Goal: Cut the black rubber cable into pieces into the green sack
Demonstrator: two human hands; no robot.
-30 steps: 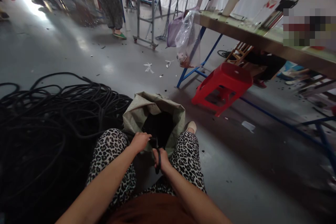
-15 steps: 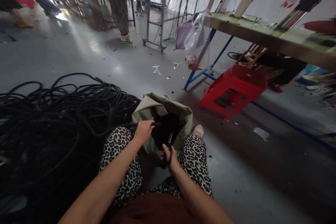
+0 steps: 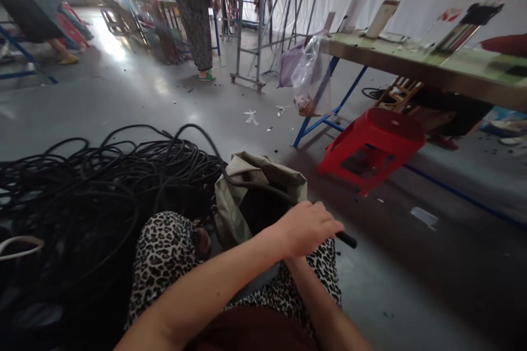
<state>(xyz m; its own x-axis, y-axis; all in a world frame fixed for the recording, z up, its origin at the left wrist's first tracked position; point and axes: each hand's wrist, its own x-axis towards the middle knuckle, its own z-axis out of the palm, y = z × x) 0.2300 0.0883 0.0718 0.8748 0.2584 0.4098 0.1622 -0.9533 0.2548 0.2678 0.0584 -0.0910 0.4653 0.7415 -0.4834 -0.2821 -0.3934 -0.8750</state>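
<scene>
My left hand (image 3: 308,227) is closed around a thick black cord (image 3: 267,189), a little back from its cut end, which sticks out to the right. From the hand the cord runs left across the mouth of an olive-green woven sack (image 3: 230,208) and curves over to a large tangled heap of black cord (image 3: 94,186) on the floor. Dark contents fill the sack between my knees. My left hand and forearm cross over my right hand (image 3: 295,263), hiding its fingers and anything in them; only the wrist area shows.
A red plastic stool (image 3: 381,131) stands at the right beside a workbench (image 3: 411,60) with blue legs. Plastic bags (image 3: 308,71) hang from the bench. A wheeled metal rack (image 3: 249,55) and a standing person (image 3: 193,16) are farther back. White scraps (image 3: 251,116) lie on the floor.
My left hand has moved right across the sack, drawing the cord over its mouth. The right hand, which held black-handled scissors, is now covered by my left hand and forearm.
</scene>
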